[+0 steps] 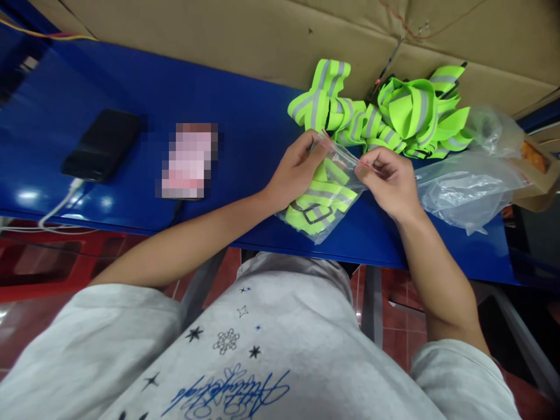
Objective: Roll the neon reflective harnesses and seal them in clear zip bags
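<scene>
Widest of all is the blue table (245,111), and everything I handle is on it or over it. At its far side, to the right, sprawls a heap of neon yellow-green straps (406,114), loops with grey stripes tangled over one another, in no container. Right of my hands lies a loose clear plastic bag (468,189), crumpled and shiny; I can make out only more clear plastic in it. Just beyond, at the table's right end, is a cardboard box (542,186) with an orange thing (534,155) showing at it, too blurred to name.

Smaller is the clear zip bag (339,153) I hold over the table's near edge, in front of the heap. My left hand (295,172) has its thumb and fingers closed on the left corner of its mouth; my right hand (391,181) pinches the other end, fingertips together. Inside sits a folded strap (332,193), the same neon with grey, filling most of the pouch, and against it a black buckle (319,220) shows through the plastic. Slimmest is the red line (324,135) along the seal; whether the seal is pressed together, I cannot tell.
</scene>
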Available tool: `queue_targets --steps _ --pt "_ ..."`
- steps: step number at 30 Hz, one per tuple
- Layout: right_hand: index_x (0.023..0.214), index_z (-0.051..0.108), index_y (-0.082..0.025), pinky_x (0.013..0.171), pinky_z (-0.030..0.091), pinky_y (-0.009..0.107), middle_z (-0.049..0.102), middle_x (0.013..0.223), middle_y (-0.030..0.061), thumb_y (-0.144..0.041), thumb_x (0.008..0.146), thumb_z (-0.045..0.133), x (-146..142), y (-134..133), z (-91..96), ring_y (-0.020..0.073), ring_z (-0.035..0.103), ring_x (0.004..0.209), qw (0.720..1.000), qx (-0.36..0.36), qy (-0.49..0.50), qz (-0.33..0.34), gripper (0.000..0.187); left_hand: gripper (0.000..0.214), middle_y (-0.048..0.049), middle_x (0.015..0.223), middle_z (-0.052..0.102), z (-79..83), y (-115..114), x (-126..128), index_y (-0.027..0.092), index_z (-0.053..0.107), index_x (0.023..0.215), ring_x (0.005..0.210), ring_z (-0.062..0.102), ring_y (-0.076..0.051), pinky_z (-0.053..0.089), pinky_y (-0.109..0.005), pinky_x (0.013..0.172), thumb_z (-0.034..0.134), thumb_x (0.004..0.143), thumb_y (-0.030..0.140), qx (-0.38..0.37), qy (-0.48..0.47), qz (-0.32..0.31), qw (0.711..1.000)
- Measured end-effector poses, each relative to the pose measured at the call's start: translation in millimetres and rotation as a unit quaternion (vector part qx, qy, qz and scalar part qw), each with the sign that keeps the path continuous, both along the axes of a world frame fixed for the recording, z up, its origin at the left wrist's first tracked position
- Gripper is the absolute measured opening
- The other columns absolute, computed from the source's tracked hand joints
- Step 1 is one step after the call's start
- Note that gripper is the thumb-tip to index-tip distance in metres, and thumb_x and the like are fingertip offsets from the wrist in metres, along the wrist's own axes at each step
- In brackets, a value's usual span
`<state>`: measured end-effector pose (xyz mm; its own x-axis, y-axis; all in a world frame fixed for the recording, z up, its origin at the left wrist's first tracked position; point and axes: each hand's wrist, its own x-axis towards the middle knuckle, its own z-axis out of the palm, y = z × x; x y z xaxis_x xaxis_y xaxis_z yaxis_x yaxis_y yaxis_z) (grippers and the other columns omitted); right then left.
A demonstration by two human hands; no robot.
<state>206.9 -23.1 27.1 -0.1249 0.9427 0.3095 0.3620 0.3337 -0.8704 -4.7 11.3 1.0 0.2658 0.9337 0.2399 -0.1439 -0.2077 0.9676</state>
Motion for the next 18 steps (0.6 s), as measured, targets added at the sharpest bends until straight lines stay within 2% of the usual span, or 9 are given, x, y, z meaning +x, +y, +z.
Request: queue_targets --steps 3,7,18 --pt "0.081 0.062 -0.023 0.056 0.033 0.03 0.055 0.07 -0.001 -0.057 0.089 0.076 -0.4 -0.5 0.4 0.0116 0.045 0.061 1.0 -0.011 -0.003 0.003 0.038 0.05 -0.0002 0.08 0.059 0.0 -1.1 1.2 0.022 0.064 0.096 0.074 0.065 -0.013 0.054 -0.027 0.066 0.053 0.099 0.071 0.026 0.034 0.003 0.999" --pt "0.081 0.061 -0.024 0.056 0.033 0.03 0.055 0.071 -0.0006 -0.058 0.088 0.076 -2.0 -1.7 1.3 0.012 0.045 0.061 1.0 -0.022 -0.017 0.009 0.038 0.052 0.0 0.079 0.057 0.3 -2.7 3.3 0.023 0.064 0.097 0.065 0.056 -0.011 0.045 -0.025 0.058 0.053 0.098 0.073 0.043 0.055 -0.009 0.998" --pt "0.081 0.064 -0.023 0.055 0.034 0.029 0.058 0.071 -0.0013 -0.047 0.087 0.079 -2.3 -1.9 -0.7 0.0112 0.048 0.062 0.999 -0.021 -0.017 0.019 0.029 0.048 -0.0012 0.085 0.058 -1.8 -3.2 6.9 0.022 0.061 0.095 0.074 0.055 -0.013 0.046 -0.027 0.066 0.049 0.104 0.067 0.087 0.074 -0.016 0.993"
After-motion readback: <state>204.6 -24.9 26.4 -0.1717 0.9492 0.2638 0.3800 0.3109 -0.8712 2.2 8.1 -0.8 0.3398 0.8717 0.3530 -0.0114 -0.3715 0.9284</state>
